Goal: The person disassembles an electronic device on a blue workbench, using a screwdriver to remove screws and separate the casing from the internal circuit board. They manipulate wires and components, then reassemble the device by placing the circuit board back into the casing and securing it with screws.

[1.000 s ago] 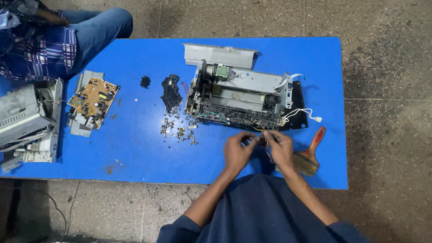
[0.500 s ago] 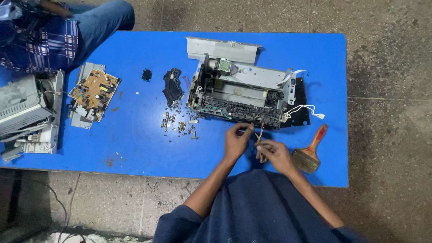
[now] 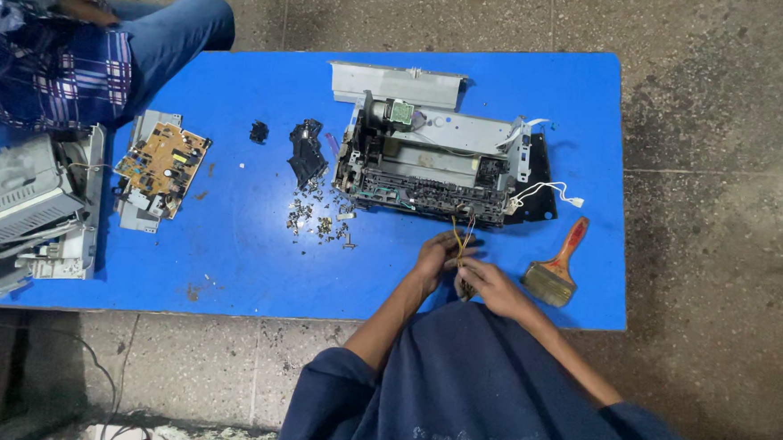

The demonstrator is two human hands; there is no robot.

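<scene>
A stripped printer chassis (image 3: 435,164) lies on the blue table (image 3: 230,238), metal frame and black parts exposed. Thin yellow and red wires (image 3: 462,233) run from its front edge down to my hands. My left hand (image 3: 434,253) pinches the wires just below the chassis. My right hand (image 3: 486,283) grips a small dark part (image 3: 465,289) at the wires' lower end, close against the left hand. Both hands are near the table's front edge.
A brush (image 3: 557,269) with an orange handle lies right of my hands. Loose screws (image 3: 320,221) and black plastic pieces (image 3: 306,153) sit left of the chassis. A yellow circuit board (image 3: 162,165), grey housing parts (image 3: 26,201) and a grey panel (image 3: 397,84) lie around. A seated person (image 3: 79,43) is at far left.
My hands have shifted slightly left and closer to the chassis front, still together on the wires. The view has tilted a little; nothing else on the table has moved.
</scene>
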